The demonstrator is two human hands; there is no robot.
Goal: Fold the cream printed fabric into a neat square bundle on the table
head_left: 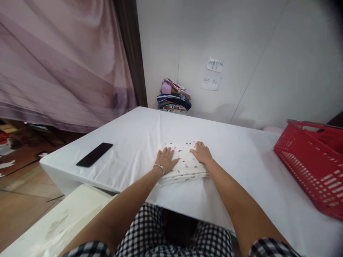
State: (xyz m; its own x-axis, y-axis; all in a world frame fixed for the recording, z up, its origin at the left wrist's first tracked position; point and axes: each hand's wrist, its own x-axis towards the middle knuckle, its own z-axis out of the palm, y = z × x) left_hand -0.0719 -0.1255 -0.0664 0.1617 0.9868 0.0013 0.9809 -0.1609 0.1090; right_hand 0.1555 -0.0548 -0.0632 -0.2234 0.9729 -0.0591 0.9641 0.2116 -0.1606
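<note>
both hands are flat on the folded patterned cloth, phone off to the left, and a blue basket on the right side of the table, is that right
Not quite: the basket is red, not blue, as the head view shows. The rest holds: the left hand and right hand lie flat on the folded patterned cloth, and the black phone lies to the left on the white table.

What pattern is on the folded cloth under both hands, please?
The folded cloth is off-white with small scattered dark and brownish motifs, seen in the head view.
</note>
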